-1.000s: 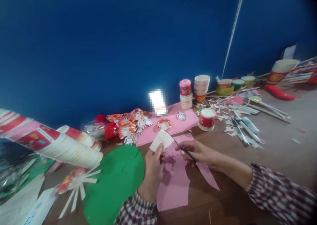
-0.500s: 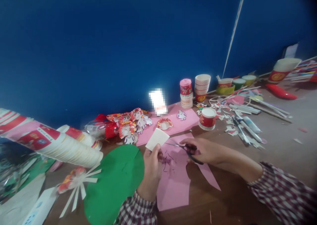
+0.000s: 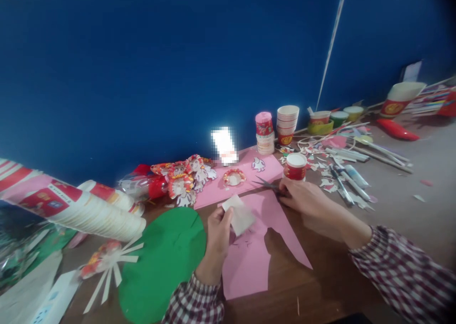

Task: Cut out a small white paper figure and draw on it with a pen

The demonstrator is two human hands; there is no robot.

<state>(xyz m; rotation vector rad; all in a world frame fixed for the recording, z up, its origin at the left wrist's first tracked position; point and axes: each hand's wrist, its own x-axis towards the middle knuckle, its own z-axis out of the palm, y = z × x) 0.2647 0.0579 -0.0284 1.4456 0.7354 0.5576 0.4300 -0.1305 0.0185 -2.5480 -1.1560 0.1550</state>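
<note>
My left hand [image 3: 219, 236] pinches a small square of off-white paper [image 3: 239, 214] by its left edge, tilted above a cut pink sheet [image 3: 247, 276]. My right hand [image 3: 308, 203] is closed round the handles of a pair of scissors [image 3: 266, 183], whose parted blades point left, away from the paper. Part of the scissors is hidden by my fingers. Beyond the blades, a braided ring [image 3: 234, 177] and a small paper cutout [image 3: 258, 164] lie on a second pink sheet [image 3: 213, 196]. A red and white paper cup [image 3: 295, 167] stands just behind my right hand.
A green paper circle [image 3: 162, 262] lies left of my left hand. Long stacks of paper cups [image 3: 96, 214] rest at the left. Braided figures [image 3: 181, 176] sit by the blue wall. Pens [image 3: 342, 186], paper scraps and more cups [image 3: 288, 122] crowd the right side.
The scissors have moved away from the paper, up and to the right with my right hand. My left hand has lowered and turned the paper square. The view has shifted slightly.
</note>
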